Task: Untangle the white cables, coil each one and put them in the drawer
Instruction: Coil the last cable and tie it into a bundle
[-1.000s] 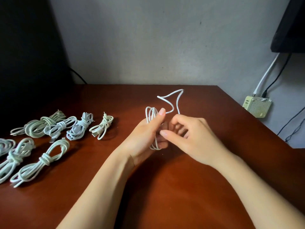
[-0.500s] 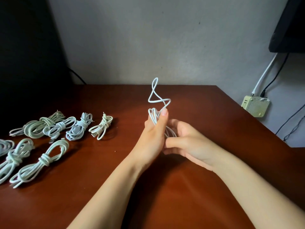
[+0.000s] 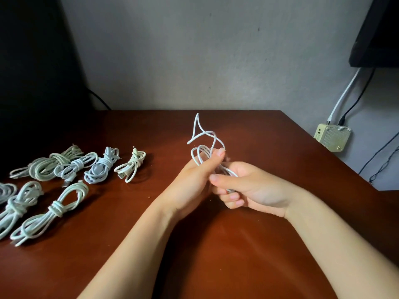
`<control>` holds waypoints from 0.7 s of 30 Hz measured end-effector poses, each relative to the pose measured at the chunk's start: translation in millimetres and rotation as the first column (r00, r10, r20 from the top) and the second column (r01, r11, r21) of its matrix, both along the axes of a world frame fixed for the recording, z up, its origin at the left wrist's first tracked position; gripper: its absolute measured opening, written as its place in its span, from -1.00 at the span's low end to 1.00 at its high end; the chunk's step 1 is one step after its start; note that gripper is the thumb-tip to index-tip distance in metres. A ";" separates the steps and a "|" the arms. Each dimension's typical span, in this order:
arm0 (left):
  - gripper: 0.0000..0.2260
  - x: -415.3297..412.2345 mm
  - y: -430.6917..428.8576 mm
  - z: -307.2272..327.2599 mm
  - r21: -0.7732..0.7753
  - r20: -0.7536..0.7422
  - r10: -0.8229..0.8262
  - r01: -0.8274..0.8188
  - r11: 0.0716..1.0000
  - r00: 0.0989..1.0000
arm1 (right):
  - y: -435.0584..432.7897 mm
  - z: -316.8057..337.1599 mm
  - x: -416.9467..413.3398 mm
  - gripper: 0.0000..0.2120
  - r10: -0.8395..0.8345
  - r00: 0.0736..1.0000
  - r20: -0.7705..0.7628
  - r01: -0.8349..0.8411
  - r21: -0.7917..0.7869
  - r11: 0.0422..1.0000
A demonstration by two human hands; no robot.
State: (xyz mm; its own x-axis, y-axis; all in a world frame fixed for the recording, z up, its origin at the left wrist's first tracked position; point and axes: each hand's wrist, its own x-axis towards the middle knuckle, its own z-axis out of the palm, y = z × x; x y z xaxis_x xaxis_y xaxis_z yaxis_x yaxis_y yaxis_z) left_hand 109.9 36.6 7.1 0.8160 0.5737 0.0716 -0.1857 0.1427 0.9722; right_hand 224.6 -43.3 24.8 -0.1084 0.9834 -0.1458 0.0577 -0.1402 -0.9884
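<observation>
Cable (image 3: 202,155) loops gripped by left hand (image 3: 191,183); right hand (image 3: 254,188) apparently pinches lower strands.

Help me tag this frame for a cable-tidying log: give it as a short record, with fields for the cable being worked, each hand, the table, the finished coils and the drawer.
cable in hand: white, partly coiled, loose end sticking up
left hand: grips its loops
right hand: fingers curled round it, lower down
table: brown wood
coiled cables: several tied bundles lying at the left
drawer: not in view
</observation>
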 end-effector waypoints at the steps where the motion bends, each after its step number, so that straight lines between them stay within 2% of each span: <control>1: -0.68 -0.5 0.7 -0.2 0.002 0.000 -0.003 0.003 1.000 1.000 | 0.0 0.2 -0.4 -0.90 -0.002 1.000 0.021 0.002 0.008 1.000; 6: -0.64 -1.0 0.2 -0.2 0.057 -0.023 0.023 -0.022 0.998 0.999 | -0.8 2.3 -2.6 -0.78 -0.029 0.989 0.144 0.020 0.068 0.997; 9: -0.64 0.0 1.1 0.1 -0.043 0.020 0.000 0.001 0.999 1.000 | 0.0 2.1 -1.3 -0.82 -0.046 0.991 0.129 0.037 0.075 0.997; 13: -0.64 2.5 3.6 -4.7 -0.025 0.033 0.015 -0.014 1.000 0.999 | 1.9 -0.5 0.1 -0.92 -0.075 0.988 0.134 0.069 0.047 0.996; 18: -0.65 3.3 4.1 -6.4 -0.021 0.026 0.031 -0.030 0.999 0.999 | 0.1 1.1 0.8 -0.84 -0.031 0.984 0.174 0.025 0.039 0.999; 21: -0.62 2.5 5.8 -6.3 -0.020 0.040 0.024 -0.023 1.000 0.999 | 0.7 1.8 2.9 -0.83 -0.075 0.982 0.175 0.068 0.047 0.997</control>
State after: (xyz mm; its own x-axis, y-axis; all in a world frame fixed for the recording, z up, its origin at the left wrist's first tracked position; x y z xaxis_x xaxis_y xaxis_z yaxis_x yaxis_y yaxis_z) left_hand 112.4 42.4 0.8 0.7989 0.5943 0.0927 -0.2282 0.1569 0.9609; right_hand 227.5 -42.6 26.6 -0.0141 0.9931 -0.1161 0.2227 -0.1100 -0.9687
